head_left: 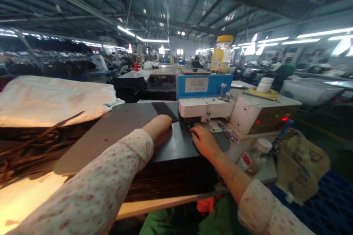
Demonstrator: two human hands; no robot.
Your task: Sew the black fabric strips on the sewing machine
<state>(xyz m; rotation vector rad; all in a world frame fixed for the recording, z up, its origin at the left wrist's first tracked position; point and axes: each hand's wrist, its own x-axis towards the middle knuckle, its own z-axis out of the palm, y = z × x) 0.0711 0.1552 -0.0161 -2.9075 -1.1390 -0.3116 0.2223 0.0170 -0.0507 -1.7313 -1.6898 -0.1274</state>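
A large dark sheet (110,125) with a rounded corner lies flat across the work surface. A darker strip (163,111) crosses it near the far edge. On that strip rests my left hand (160,126), its fingers mostly turned away from the camera. My right hand (202,140) touches the sheet's right part, close in front of the white head (205,108) of a blue machine (204,86). Its fingers are bent; whether they pinch anything is too small to tell. Pink-handled scissors (233,136) lie just right of the machine head.
At the right stand a control box (264,114) with red lights, a clear bottle (256,156) and a tan bag (302,165). A yellow-lidded jar (221,55) tops the machine. White cloth (55,99) covers brown strips at the left. Black sheets (129,86) are stacked behind.
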